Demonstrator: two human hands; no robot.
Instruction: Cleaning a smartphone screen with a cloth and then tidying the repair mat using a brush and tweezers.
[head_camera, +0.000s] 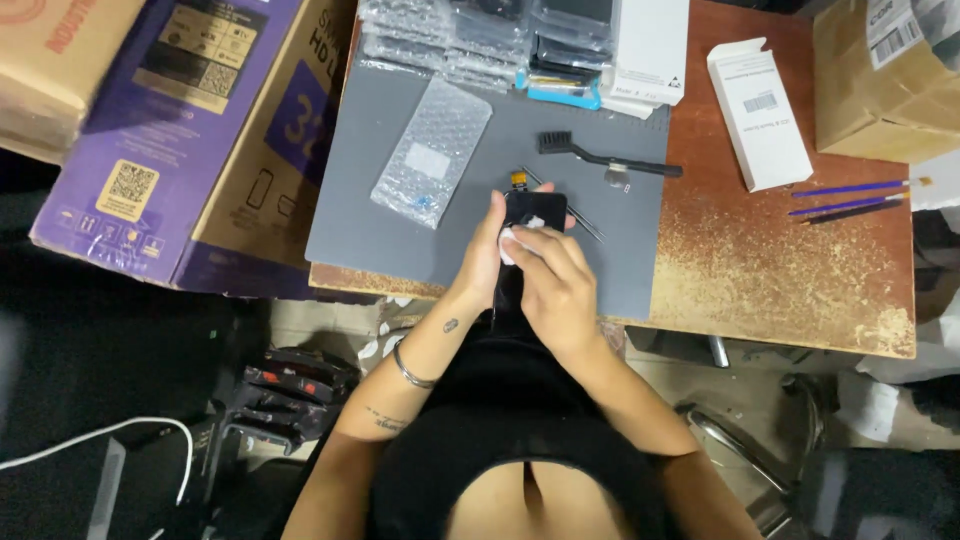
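A black phone screen panel (533, 208) with a small flex cable at its top end is held upright over the near edge of the grey mat (470, 190). My left hand (482, 255) grips the panel along its left side. My right hand (553, 285) presses a small white wipe (520, 238) against the panel's face. A thin metal tool (585, 222) lies on the mat just right of the panel.
A bubble-wrap pouch (432, 150), a black brush (600, 157), stacked packaged parts (480, 40) and white boxes (758, 115) sit on the worn wooden table (780, 270). Purple-handled brushes (850, 198) lie at right. Cardboard cartons (190, 130) stand left; another carton (880, 80) right.
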